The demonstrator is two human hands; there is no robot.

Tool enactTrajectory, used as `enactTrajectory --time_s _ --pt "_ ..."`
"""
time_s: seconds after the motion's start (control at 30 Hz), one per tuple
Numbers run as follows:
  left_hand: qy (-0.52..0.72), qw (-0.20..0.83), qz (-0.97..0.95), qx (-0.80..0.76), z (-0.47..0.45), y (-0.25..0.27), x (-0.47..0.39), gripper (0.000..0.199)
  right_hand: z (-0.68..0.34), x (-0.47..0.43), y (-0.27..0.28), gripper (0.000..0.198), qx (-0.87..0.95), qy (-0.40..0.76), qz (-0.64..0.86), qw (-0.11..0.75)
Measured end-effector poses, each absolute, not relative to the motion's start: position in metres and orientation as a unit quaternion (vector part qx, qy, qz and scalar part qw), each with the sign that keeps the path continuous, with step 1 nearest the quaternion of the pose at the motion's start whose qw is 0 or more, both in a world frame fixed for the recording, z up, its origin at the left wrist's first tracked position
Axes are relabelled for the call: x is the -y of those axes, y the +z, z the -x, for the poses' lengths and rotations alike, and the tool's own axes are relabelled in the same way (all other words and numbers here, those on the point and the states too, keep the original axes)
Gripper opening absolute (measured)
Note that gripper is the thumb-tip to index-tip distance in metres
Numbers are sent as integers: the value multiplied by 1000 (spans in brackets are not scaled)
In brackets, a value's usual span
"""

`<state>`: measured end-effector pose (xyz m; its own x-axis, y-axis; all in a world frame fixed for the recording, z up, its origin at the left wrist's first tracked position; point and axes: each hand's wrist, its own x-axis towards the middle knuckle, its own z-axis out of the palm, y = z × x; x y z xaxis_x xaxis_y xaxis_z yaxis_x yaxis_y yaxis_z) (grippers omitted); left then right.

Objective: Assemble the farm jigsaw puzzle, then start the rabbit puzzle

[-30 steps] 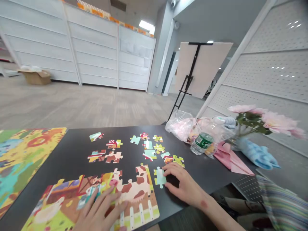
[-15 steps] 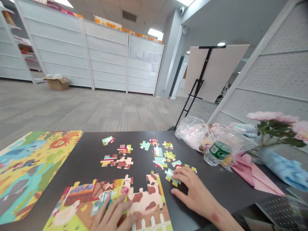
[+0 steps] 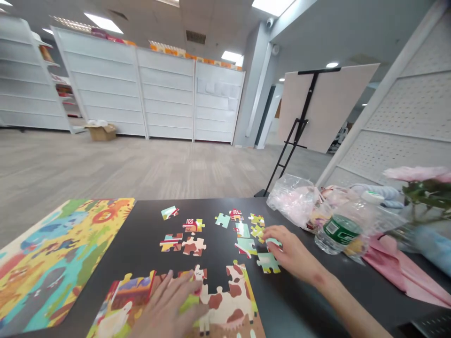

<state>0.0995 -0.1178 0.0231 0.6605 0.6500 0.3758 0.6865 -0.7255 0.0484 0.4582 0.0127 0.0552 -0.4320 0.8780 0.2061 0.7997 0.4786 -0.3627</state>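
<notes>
My left hand (image 3: 172,307), slightly blurred, lies with spread fingers over the partly assembled jigsaw puzzle (image 3: 230,305), which shows a spotted cow and a white bird. It covers the middle of the picture. A gap shows in the puzzle's top edge beside the cow's head. My right hand (image 3: 291,251) hovers or rests over loose pieces, its fingers curved and apart. Its fingertips are by a yellow-green puzzle piece (image 3: 257,232), and a mint piece (image 3: 274,242) shows partly beneath them. A larger mint piece (image 3: 268,262) lies just below the hand.
Several loose pieces (image 3: 193,246) lie beyond the puzzle. A colourful illustrated board (image 3: 70,263) is at left. On the right stand a green-labelled plastic bottle (image 3: 338,232), a clear plastic bag (image 3: 294,197), pink cloth (image 3: 391,260) and flowers (image 3: 419,176). An easel (image 3: 299,126) stands beyond the table.
My right hand has moved farther from me, over the upper loose pieces, uncovering the larger mint piece. My left hand stays on the puzzle with some motion. The view has shifted slightly.
</notes>
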Motion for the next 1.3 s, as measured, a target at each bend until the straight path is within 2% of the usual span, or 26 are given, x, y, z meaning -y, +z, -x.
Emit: enactTrajectory --time_s 0.07,0.17,0.27,0.37,0.43,0.63,0.87,1.27,1.3 --pt "-194 12 892 408 -86 47 93 34 -450 -48 59 39 818 86 540 177" --pt "-224 -14 864 451 -70 55 53 24 -444 -95 55 48 796 78 576 169" --pt "-304 -12 830 467 -57 37 25 26 -447 -115 42 42 788 81 590 152" --pt "-350 -59 815 458 -50 22 19 24 -454 -111 30 32 795 85 584 141" --pt "-363 -88 813 448 -51 21 22 22 -457 -108 26 32 797 84 581 141" --pt "-333 -137 824 436 -63 25 29 26 -458 -111 24 38 794 84 586 138" --pt "-350 -125 818 440 -58 28 27 25 -455 -112 21 28 799 74 581 137" --pt "-313 -116 816 472 -53 23 26 21 -458 -118 10 33 813 45 565 133" --pt "-305 -113 816 478 -53 23 26 27 -458 -118 10 33 814 45 563 134"
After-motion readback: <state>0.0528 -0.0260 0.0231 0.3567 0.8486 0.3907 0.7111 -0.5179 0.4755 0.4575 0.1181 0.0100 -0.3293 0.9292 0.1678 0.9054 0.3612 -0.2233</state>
